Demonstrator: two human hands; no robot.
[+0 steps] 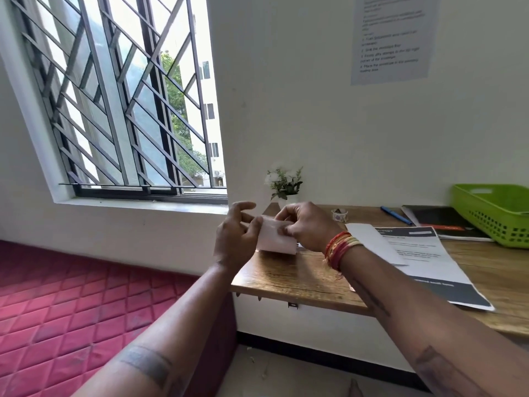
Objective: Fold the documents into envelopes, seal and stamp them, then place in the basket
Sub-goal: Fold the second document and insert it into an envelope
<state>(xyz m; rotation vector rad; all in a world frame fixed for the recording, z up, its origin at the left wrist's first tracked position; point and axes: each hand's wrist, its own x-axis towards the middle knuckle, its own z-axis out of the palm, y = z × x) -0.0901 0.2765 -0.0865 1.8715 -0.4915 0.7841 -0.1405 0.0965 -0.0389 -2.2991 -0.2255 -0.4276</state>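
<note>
I hold a small white folded paper above the left end of the wooden table. My left hand pinches its left edge with thumb and fingers, the other fingers spread. My right hand grips its top right part; red and yellow threads circle that wrist. A white envelope lies on a printed document to the right. The green basket stands at the table's far right.
A blue pen, a dark notebook, a small tape roll and a white flower vase stand along the back. A barred window fills the left wall. A red quilted mattress lies beside the table.
</note>
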